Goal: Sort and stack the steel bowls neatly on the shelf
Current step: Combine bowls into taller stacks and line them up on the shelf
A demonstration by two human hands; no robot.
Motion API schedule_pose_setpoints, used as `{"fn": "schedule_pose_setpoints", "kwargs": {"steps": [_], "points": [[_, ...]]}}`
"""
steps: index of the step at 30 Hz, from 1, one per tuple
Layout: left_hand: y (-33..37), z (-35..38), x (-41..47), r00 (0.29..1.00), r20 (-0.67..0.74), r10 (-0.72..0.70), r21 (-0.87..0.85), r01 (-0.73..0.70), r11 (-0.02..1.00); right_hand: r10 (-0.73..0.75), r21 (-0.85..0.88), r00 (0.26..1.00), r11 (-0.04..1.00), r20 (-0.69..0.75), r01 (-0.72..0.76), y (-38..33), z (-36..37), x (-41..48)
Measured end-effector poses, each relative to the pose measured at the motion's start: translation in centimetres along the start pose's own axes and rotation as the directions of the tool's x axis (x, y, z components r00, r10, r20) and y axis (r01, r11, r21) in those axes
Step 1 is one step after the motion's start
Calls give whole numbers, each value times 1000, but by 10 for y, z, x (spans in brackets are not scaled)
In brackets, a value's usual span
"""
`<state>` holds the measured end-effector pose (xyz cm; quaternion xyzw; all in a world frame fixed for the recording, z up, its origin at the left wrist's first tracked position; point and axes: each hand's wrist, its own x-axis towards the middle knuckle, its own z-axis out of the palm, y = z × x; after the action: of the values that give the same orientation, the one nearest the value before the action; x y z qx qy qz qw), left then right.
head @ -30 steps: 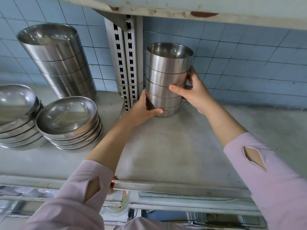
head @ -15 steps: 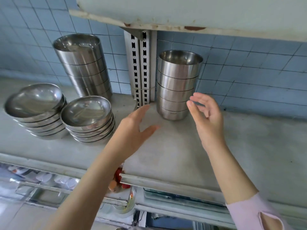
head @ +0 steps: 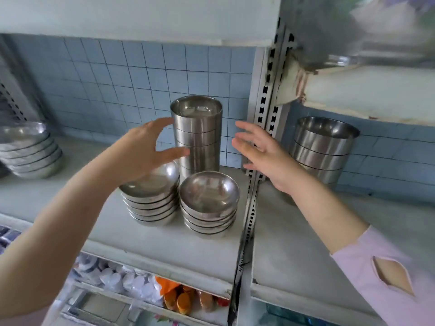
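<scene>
Both grips, left hand (head: 143,147) and right hand (head: 263,154), flank tall bowl stack (head: 196,135).

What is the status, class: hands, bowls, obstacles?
Left hand, right hand open, empty. Both flank tall bowl stack. Two shallow stacks in front.

Silver steel bowls (head: 197,128); pale grey shelf (head: 162,241); light blue square-grid wall tiles (head: 117,74); pink sleeve (head: 388,274); orange packets (head: 181,300) below.
</scene>
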<state>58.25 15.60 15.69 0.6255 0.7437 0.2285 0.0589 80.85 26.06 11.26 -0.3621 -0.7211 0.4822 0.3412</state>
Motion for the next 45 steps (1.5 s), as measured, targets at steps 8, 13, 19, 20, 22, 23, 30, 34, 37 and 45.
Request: {"fn": "schedule_pose_setpoints", "kwargs": {"steps": [8, 13, 19, 20, 22, 23, 30, 34, 37, 45], "points": [[-91, -14, 93, 896, 443, -36, -324, 197, 925, 417, 101, 909, 906, -26, -412, 15, 52, 71], [-108, 13, 131, 739, 672, 43, -479, 390, 786, 482, 166, 876, 865, -15, -473, 27, 63, 89], [-116, 58, 148, 674, 739, 19, -489, 517, 702, 509, 157, 858, 844, 69, -514, 31, 69, 98], [-120, 65, 151, 673, 739, 21, -485, 510, 711, 516, 149, 852, 839, 85, -523, 35, 69, 101], [-131, 83, 162, 668, 742, 52, -491, 489, 721, 504, 161, 860, 845, 81, -510, 43, 67, 106], [-133, 88, 165, 675, 736, 55, -503, 490, 712, 497, 181, 866, 848, 55, -498, 46, 66, 107], [-118, 90, 166, 642, 763, 76, -609, 674, 417, 523, 471, 840, 710, 146, -524, 48, 71, 114], [-114, 86, 166, 637, 769, 55, -602, 692, 398, 524, 528, 842, 682, 130, -506, 44, 70, 116], [-120, 82, 165, 642, 764, 58, -602, 678, 421, 506, 514, 853, 702, 127, -493, 38, 72, 118], [-128, 42, 154, 743, 647, 174, -756, 594, 274, 347, 436, 933, 827, 99, -354, -8, 76, 129]]}}
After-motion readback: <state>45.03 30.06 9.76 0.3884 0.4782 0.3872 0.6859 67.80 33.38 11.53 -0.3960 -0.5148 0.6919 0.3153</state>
